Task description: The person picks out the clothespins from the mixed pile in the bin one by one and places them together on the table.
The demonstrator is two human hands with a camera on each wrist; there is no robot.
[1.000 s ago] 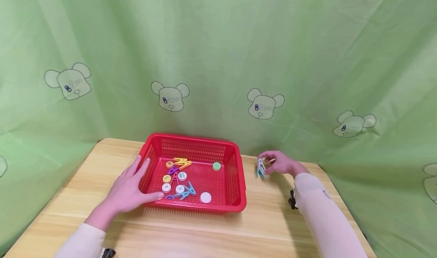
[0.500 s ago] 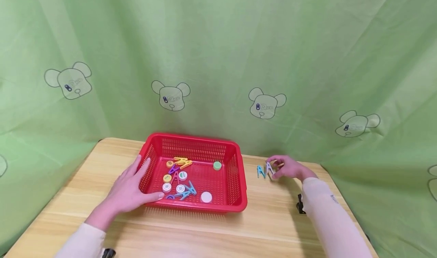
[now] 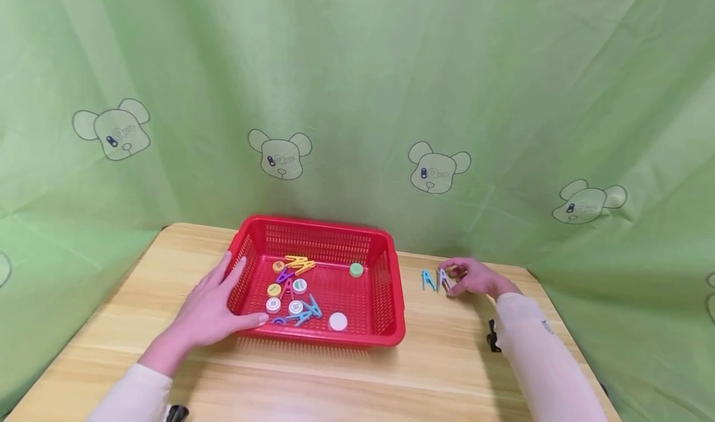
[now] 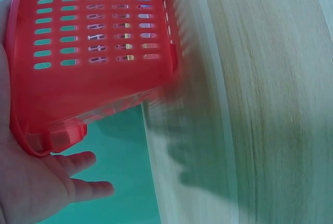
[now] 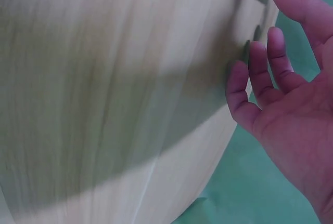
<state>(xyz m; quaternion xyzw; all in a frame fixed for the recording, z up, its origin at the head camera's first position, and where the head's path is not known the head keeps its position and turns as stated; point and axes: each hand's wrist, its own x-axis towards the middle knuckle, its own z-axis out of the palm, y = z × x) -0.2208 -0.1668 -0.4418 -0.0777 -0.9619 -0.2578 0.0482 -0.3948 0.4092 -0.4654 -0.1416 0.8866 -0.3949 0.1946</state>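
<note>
My left hand (image 3: 206,310) rests on the left front corner of a red plastic basket (image 3: 335,340), thumb along the front rim and straight fingers at the left side. In the left wrist view, two fingers extend past the basket's wall (image 4: 93,94). Inside lie yellow, purple, pink and blue clothespins (image 3: 313,306) and several round bottle caps (image 3: 337,321). My right hand (image 3: 475,277) is on the table right of the basket, thumb and forefinger pinching a lavender clothespin (image 3: 443,279). A light-blue clothespin (image 3: 427,280) lies just left of it.
The wooden table (image 3: 268,385) reaches back to a green curtain (image 3: 357,99) printed with bear heads, which also hangs along both sides. A green cap (image 3: 356,270) sits near the basket's back right.
My right hand has moved right with the lavender clothespin, from over the light-blue one to beside it, uncovering that one. My left hand stays on the basket.
</note>
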